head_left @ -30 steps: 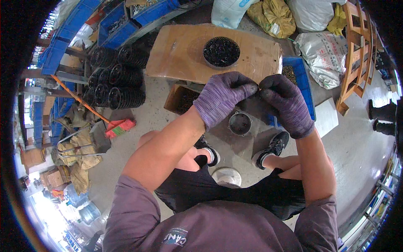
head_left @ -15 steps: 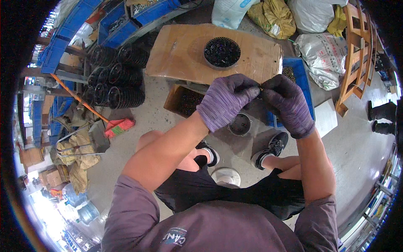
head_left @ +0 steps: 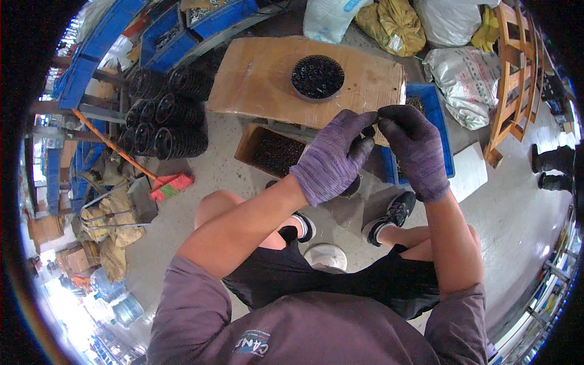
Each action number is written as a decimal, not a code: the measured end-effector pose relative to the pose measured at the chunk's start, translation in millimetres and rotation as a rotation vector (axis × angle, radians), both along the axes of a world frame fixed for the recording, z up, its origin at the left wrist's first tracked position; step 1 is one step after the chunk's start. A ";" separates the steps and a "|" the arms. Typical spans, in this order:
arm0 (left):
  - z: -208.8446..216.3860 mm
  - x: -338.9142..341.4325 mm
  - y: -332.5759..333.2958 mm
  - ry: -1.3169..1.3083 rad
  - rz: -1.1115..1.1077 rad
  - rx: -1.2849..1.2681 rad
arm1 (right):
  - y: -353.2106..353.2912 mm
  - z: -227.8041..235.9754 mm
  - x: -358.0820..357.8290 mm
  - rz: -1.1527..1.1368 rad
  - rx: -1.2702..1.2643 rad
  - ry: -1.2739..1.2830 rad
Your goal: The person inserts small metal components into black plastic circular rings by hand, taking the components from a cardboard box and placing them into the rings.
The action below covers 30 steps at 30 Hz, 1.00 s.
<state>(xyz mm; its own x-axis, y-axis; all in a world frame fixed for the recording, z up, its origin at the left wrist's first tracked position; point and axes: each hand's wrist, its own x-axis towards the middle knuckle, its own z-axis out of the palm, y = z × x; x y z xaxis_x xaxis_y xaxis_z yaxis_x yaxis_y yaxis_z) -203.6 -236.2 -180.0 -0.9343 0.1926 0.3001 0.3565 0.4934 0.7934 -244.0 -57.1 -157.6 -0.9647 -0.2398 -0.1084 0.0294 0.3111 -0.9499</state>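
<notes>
My left hand (head_left: pixel 336 157) and my right hand (head_left: pixel 416 151), both in purple gloves with dark fingers, meet in front of the cardboard-topped table (head_left: pixel 249 79). A small dark piece shows between my left thumb and fingers, too small to name. The thumb and fingers of my right hand are closed right beside it; what they hold, if anything, is hidden. Beyond the hands, a round dish (head_left: pixel 317 77) of small dark ring-like parts stands on the cardboard. Below my left hand, a round container (head_left: pixel 351 187) on the floor is mostly covered.
A cardboard box (head_left: pixel 271 151) of small dark parts stands left of my hands, and a blue bin (head_left: pixel 443 131) on the right. Stacked black rings (head_left: pixel 173 115) and a red dustpan (head_left: pixel 170 185) lie left. Sacks (head_left: pixel 465 85) and a wooden pallet (head_left: pixel 508 91) stand far right.
My left hand has turned and dropped slightly, its thumb now lower and apart from the right fingers. It covers more of the floor container. The right hand has shifted slightly left.
</notes>
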 end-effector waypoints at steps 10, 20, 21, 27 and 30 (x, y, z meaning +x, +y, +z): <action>-6.5 -3.8 -12.1 -0.182 -0.095 -0.075 | 8.8 -27.6 -2.3 0.200 0.219 0.194; -17.2 -42.5 -49.7 -0.155 0.152 -0.217 | 11.9 -61.0 6.2 0.642 0.157 -0.265; -20.1 -47.7 -50.9 -0.155 0.149 -0.214 | 11.8 -62.9 6.7 0.653 0.117 -0.313; -34.2 -62.7 -62.5 -0.056 0.210 -0.264 | 22.3 -58.1 -7.4 0.540 0.212 -0.358; -52.7 -74.9 -74.1 -0.059 0.293 -0.329 | 34.9 -53.3 -17.9 0.632 0.320 0.309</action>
